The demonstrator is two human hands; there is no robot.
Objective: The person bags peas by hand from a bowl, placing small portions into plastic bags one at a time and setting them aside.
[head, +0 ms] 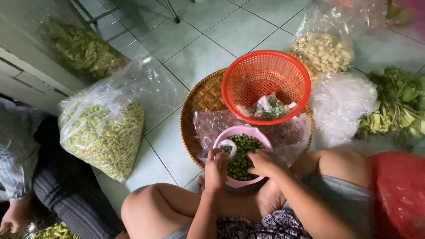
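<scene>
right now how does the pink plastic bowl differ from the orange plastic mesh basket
The pink plastic bowl is solid-walled and holds loose green peas; the orange plastic mesh basket is perforated and holds only a small clear bag of peas. The bowl looks smaller and sits under both hands, left hand and right hand; the basket is untouched. Both rest on the woven tray.

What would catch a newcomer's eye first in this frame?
Probably the bright orange-red plastic mesh basket on the round woven bamboo tray at centre. Just below it, the left hand and right hand rest in the pink plastic bowl of green peas. To the left, a bulging clear plastic bag of green pods sits on the tiled floor.
</scene>
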